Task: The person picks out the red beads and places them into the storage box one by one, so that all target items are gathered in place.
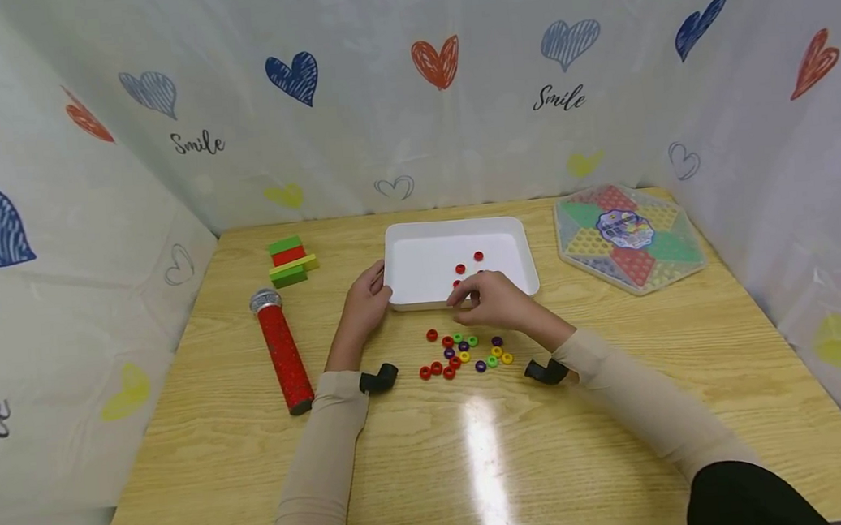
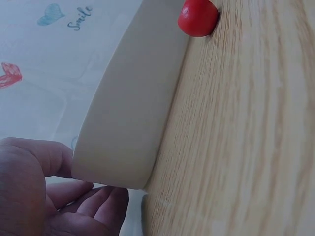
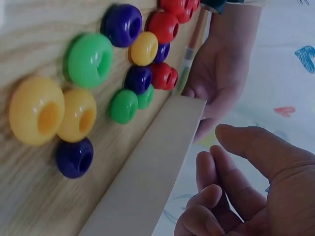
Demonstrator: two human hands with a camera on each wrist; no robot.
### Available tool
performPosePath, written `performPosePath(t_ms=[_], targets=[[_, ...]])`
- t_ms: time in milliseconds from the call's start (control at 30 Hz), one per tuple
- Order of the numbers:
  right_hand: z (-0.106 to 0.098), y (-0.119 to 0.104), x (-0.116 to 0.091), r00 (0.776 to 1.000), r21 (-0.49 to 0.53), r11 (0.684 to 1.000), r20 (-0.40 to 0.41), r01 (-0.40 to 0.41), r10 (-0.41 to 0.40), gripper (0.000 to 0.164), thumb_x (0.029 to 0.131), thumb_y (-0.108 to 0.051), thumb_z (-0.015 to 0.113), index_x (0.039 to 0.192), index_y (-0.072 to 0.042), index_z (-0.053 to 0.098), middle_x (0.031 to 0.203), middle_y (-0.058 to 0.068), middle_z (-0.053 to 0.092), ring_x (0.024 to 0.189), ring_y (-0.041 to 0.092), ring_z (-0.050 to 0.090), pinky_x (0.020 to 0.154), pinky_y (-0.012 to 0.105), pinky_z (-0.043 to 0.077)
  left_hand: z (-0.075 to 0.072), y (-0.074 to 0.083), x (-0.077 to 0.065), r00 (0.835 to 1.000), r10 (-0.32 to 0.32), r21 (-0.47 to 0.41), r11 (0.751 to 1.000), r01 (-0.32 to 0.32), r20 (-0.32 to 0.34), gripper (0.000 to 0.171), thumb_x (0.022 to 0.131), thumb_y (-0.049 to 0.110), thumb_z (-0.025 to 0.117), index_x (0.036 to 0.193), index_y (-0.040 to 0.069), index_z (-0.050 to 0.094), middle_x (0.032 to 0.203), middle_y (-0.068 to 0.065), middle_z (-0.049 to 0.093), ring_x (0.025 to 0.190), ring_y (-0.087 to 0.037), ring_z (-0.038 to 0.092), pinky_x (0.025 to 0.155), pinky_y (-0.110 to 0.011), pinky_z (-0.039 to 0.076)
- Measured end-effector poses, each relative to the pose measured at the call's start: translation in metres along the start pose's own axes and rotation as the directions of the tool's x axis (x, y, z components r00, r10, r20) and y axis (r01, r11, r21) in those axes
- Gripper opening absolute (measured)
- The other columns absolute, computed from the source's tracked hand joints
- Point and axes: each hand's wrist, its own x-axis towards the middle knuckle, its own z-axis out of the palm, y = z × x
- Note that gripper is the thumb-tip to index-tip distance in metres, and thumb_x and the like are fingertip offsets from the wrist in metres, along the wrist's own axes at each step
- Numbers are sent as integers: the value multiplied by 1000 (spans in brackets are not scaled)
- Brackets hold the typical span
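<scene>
My left hand (image 1: 367, 299) holds the left end of a white tray (image 1: 423, 304); in the left wrist view its thumb lies at the rim and the fingers curl by the tray's corner. My right hand (image 1: 495, 299) is over the tray's front rim, and in the right wrist view its thumb and fingers stand apart with nothing between them. Several red beads, such as one red bead (image 1: 479, 256), lie inside the tray, some partly hidden by the right hand. In front of it are loose beads: red (image 1: 432, 336), purple (image 3: 75, 157), yellow (image 3: 37, 110) and green (image 3: 90, 60).
A red microphone (image 1: 284, 353) with a silver head lies left of the left forearm. Behind it are stacked green, red and yellow blocks (image 1: 290, 255). At the back right lies a hexagonal game board (image 1: 627, 236) in clear packaging. A heart-printed curtain (image 1: 353, 137) encloses the wooden table (image 1: 421, 474).
</scene>
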Motion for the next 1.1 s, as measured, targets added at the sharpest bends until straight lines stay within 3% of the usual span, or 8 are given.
performPosePath(t_ms=[300,633,833,1100], targets=[[19,-1,-9,999,-6,999,25,-34,34,21,86,-15,78,106,-8,78,100,3,77,68,8,59,65,26,52,-1,0,-1,1000,16,-13,1000,-16,-6,60,98,6,48,157,5,35,161,-15,38,147,-28,43,118,-37,41],[40,4,-9,999,-32,999,30,-38,39,18,86,-18,78,103,-14,78,98,-2,76,75,5,64,71,27,57,1,3,-3,1000,24,-17,1000,-24,-7,61,98,7,47,157,3,34,161,-15,38,147,-26,42,119,-37,40],[46,7,-6,1000,-58,998,25,-15,16,16,86,-17,79,101,-13,80,98,-1,78,81,7,68,72,25,58,0,3,-3,1000,28,-7,1000,-28,-9,61,98,7,47,157,3,34,161,-16,38,147,-27,42,119,-37,40],[48,9,-6,998,-40,998,35,-51,52,15,85,-18,80,100,-14,80,98,-1,78,81,6,67,73,25,58,-1,-2,-4,1000,32,-28,999,-32,0,61,98,7,48,157,2,33,161,-15,37,147,-27,43,118,-37,40]])
